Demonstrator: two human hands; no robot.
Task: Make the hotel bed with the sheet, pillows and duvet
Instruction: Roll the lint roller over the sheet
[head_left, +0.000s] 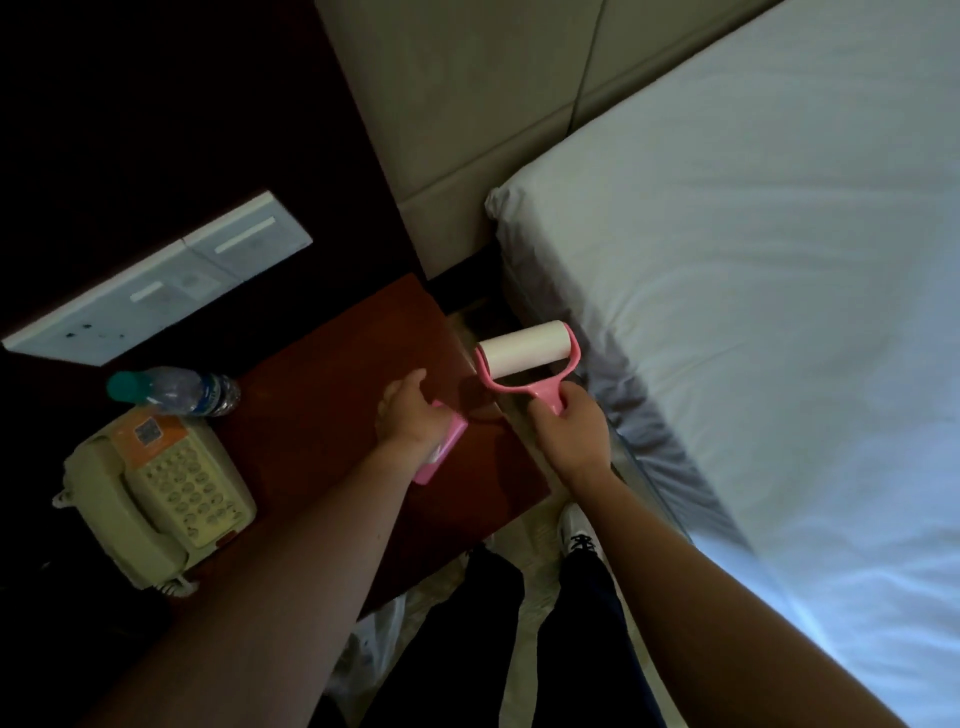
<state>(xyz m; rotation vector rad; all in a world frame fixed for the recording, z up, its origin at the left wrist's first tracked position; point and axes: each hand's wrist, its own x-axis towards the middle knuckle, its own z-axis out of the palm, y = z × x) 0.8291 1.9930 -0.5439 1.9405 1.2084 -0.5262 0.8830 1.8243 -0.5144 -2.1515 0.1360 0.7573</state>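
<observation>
White sheet (753, 312) lies smooth, seemingly tucked.

— What sort of place is this?
— A hotel bedroom. On the right stands a bed (571, 332) in a taut white sheet (753, 312), against a padded headboard (467, 130).
— Anything else?
— A dark wooden bedside table (337, 364) on the left bears a corded telephone (156, 499) and a water bottle (176, 389). Behind them is a wall switch panel (156, 291).
</observation>
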